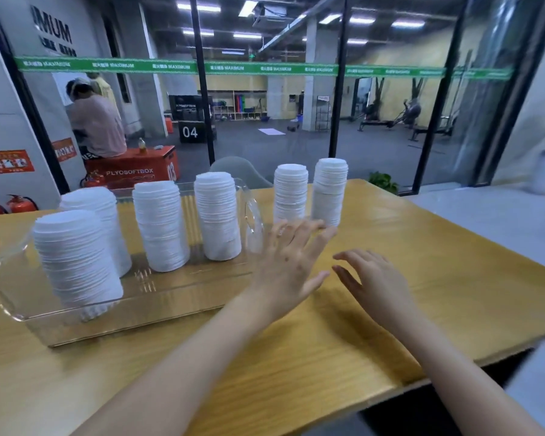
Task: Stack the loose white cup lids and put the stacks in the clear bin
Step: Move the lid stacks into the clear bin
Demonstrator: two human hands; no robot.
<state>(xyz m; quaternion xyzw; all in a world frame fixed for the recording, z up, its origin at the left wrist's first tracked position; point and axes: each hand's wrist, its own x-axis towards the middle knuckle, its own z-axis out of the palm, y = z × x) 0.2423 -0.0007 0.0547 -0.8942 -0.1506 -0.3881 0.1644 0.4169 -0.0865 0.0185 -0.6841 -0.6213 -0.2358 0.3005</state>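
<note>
Gym showing behind glass; over worktop (296, 357), reaching left hand (288, 262) and right hand (375, 284), both spread and empty, toward two stacks (290, 193) standing beside bin (139, 322), four more inside; next likely calling for gripping one low, upright.

Four lid stacks (159, 225) are standing in the bin (158, 316) on the worktop (390, 247); two more are standing right of the bin.

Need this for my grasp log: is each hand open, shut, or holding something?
Left hand: open, spread flat, holding nothing.
Right hand: open, relaxed, holding nothing.
</note>
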